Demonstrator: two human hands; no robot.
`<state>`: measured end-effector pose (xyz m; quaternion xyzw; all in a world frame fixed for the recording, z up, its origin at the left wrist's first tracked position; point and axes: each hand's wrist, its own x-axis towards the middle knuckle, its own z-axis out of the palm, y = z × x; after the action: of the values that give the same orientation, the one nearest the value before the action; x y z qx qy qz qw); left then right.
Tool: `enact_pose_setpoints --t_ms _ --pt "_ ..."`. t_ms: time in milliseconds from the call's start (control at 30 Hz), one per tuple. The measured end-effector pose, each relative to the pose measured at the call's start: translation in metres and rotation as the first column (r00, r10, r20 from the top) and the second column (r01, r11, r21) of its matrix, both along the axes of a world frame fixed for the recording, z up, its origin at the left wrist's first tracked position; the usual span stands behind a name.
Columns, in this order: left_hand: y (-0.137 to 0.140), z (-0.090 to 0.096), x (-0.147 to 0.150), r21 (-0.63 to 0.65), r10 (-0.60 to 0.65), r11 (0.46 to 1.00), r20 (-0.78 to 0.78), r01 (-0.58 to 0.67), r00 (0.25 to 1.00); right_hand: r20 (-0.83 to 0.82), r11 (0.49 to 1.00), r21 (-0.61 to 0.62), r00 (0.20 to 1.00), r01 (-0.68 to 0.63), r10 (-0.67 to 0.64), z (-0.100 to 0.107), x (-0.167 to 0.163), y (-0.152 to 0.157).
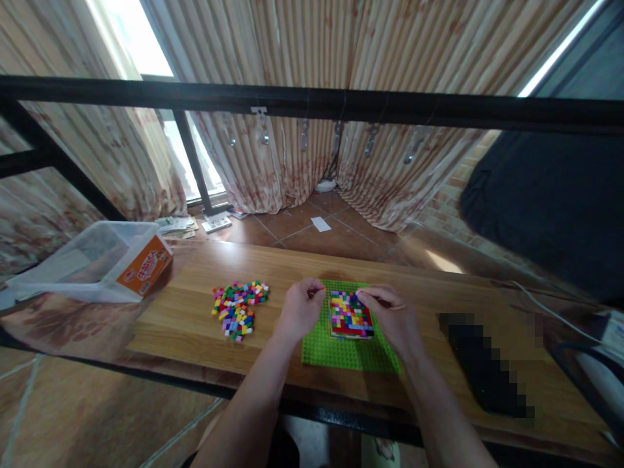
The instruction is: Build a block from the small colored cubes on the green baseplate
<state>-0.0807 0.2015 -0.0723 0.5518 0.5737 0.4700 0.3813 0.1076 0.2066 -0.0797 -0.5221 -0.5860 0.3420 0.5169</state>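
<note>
Right hand reaches over the far right corner of a multicoloured brick block on a green baseplate.
Left hand hovers by the block's far left, thumb and fingertips close together; whether either hand grips a brick cannot be told. Loose bricks lie leftward on the wooden board.

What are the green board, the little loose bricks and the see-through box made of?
Green board: probably plastic, rather matte, with rows of little bumps.
Loose bricks: likely hard plastic, bright and evenly coloured; too small to judge shine.
Box: seemingly plastic, cloudy; its walls look hazily see-through.
</note>
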Motion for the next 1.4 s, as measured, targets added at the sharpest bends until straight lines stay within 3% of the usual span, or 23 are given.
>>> enact_pose_setpoints --t_ms 167,300,467,633,867,1000,1200,1400 --pt "0.000 -0.003 0.000 -0.048 -0.042 0.998 -0.154 0.035 0.987 0.168 0.999 0.043 0.986 -0.004 -0.003 -0.010 -0.002 0.003" --pt "-0.001 -0.004 0.003 -0.063 -0.060 0.997 -0.210 0.048 0.976 0.170 0.999 0.034 0.985 -0.002 -0.003 -0.012 -0.004 0.005" --pt "0.000 -0.006 0.003 -0.073 -0.055 0.997 -0.230 0.039 0.972 -0.070 0.995 -0.071 0.995 -0.070 0.065 -0.008 -0.003 0.005" --pt "0.001 -0.003 0.001 -0.098 -0.066 0.994 -0.248 0.042 0.967 -0.282 0.991 -0.125 0.959 -0.057 0.020 -0.002 -0.002 0.004" --pt "-0.001 0.001 0.002 -0.113 -0.079 0.992 -0.282 0.048 0.956 -0.526 0.987 -0.135 0.850 -0.088 0.004 0.006 -0.001 0.001" --pt "0.000 -0.001 0.003 -0.125 -0.078 0.991 -0.289 0.043 0.954 -0.586 0.978 -0.173 0.810 -0.113 -0.011 0.010 -0.001 -0.002" --pt "0.000 -0.002 0.005 -0.113 -0.085 0.992 -0.300 0.053 0.950 -0.467 0.987 -0.155 0.884 -0.050 -0.028 0.003 -0.003 0.001" --pt "0.000 -0.003 0.006 -0.105 -0.086 0.993 -0.297 0.057 0.951 -0.081 0.995 -0.078 0.995 -0.064 0.057 -0.008 -0.003 0.002"
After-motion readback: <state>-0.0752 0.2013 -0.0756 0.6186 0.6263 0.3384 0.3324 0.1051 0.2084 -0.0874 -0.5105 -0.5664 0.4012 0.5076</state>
